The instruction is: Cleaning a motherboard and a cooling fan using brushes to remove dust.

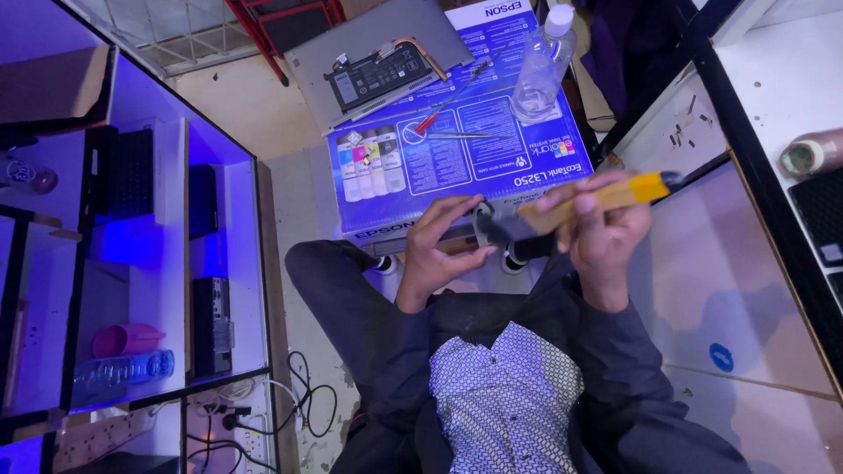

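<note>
Strong violet-blue light glows from the white open shelf unit [132, 246] on the left and tints everything. The pale tiled floor [729, 290] at right looks washed and softly shadowed. Wide-angle distortion bends the edges; the yellow-handled brush [606, 197] is motion-blurred.

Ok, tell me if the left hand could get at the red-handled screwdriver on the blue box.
Probably yes. The left hand is by the box's near edge, and the red-handled screwdriver lies bare on the blue box, nothing between them. But its fingers touch a small dark part.
</note>
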